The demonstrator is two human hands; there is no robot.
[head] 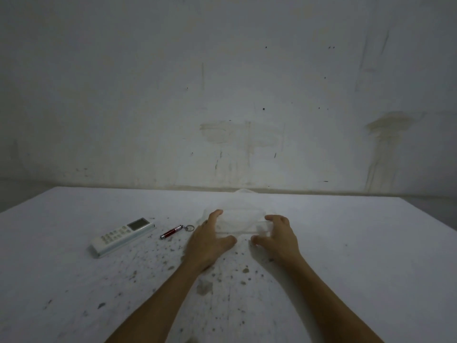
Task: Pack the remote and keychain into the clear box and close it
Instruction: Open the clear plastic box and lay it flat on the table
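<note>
A clear plastic box (241, 222) lies on the white table, faint against the surface. My left hand (210, 241) grips its left side, fingers over the far edge and thumb at the near edge. My right hand (278, 235) grips its right end the same way. A white remote (122, 236) with a small screen lies slanted to the left of the box. Between remote and left hand lies a red keychain light (176, 230) with a metal ring. Whether the box lid is open or closed I cannot tell.
The white table (346, 256) is speckled with dark stains near my forearms. A stained grey wall (222, 95) rises directly behind the table's far edge, close behind the box.
</note>
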